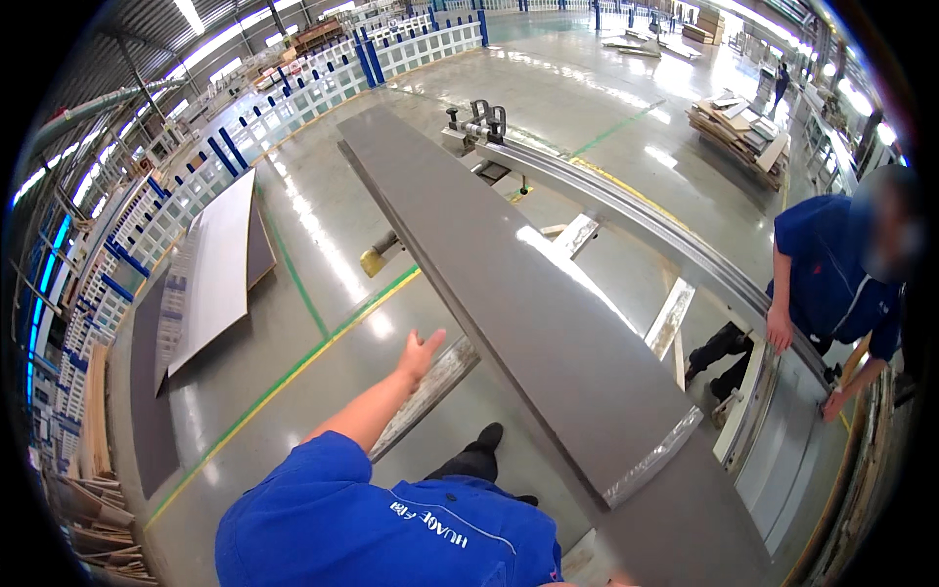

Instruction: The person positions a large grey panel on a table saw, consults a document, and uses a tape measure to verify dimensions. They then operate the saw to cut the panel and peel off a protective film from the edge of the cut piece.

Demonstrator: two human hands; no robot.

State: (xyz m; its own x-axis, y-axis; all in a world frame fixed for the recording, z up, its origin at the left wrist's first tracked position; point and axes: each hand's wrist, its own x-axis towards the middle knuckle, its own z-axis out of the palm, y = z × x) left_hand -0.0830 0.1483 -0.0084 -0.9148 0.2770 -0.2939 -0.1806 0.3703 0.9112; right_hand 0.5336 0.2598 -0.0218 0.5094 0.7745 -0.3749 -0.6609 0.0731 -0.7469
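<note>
My left hand (419, 356) hangs in the air beside a long grey panel (489, 245), above the worn beam of a metal frame (425, 391). Its thumb stands away from the fingers and nothing is in it. The panel lies slantwise across the frame, its near end wrapped in a strip of clear film (653, 458). Below that end another grey board (690, 509) stretches toward me. Only a sliver of skin shows at the bottom edge by the boards, perhaps of my right arm or hand; its fingers are hidden.
A co-worker in blue (831, 264) stands at right, both hands by a metal rail (636, 220) with a clamp-like fitting (479, 122) at its far end. Large boards (210, 284) lean on a white fence (259, 122) at left. Scrap panels (743, 137) are piled far right.
</note>
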